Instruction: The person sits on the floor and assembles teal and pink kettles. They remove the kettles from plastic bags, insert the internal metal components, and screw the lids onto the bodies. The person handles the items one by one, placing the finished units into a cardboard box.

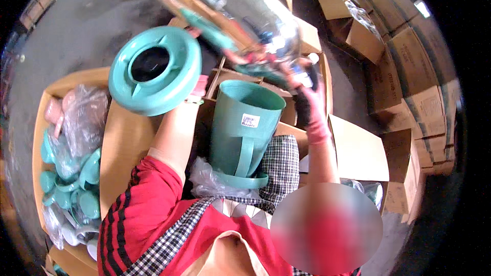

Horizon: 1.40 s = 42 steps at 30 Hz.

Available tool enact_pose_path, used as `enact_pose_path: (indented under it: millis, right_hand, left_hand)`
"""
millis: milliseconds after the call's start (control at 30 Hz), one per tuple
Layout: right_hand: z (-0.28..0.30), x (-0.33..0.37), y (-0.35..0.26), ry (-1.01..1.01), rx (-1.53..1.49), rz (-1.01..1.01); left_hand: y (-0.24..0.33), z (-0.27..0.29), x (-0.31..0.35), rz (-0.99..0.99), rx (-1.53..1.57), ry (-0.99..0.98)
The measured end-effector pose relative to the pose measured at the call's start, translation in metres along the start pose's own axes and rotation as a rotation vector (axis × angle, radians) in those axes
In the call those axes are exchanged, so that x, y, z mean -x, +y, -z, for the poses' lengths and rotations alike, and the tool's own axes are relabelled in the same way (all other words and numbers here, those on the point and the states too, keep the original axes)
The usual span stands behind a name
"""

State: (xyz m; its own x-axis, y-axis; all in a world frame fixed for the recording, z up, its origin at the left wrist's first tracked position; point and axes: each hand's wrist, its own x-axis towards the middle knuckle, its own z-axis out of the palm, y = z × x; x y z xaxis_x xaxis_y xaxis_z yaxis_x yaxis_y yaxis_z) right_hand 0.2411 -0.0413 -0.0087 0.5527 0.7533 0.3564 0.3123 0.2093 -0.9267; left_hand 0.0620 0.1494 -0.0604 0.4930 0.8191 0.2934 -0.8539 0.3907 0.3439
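Observation:
A teal plastic ring (179, 84) with a wide central hole is held up at the left by my left hand (200, 86). The ring hides most of that hand; a pink glove cuff shows beside it. My right hand (308, 94), in a pink and black glove, grips the near end of a shiny silver flask liner (245, 5). The liner tilts away to the upper left, blurred and full of reflections. Between them, against my lap, a teal flask body (235, 128) with a side handle and a white label stands with its open mouth up.
On the left, an open carton (105, 92) holds several teal and pink plastic parts and clear bags. A divided carton (219, 76) lies behind the flask body. Stacked brown boxes (417, 66) line the right, with an open box (327, 2) of wrapped items beside them.

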Motion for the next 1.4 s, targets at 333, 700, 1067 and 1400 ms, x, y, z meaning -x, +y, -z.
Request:
enact_pose_path:
  millis: [333,700,1067,1400]
  right_hand:
    - [-0.007,0.002,0.118,-0.181,-0.443,-0.271]
    - [0.01,-0.009,0.057,-0.493,0.159,-0.133]
    - [-0.018,-0.027,0.012,-1.182,0.455,-0.184]
    - [-0.048,0.009,-0.036,-0.935,1.094,-0.229]
  left_hand:
    - [-0.012,0.033,0.001,-0.024,-0.462,0.056]
    - [-0.01,-0.013,0.059,0.273,-0.513,0.026]
    - [0.001,-0.033,0.091,0.175,-0.757,-0.147]
    - [0.007,-0.021,0.089,0.264,-0.574,-0.025]
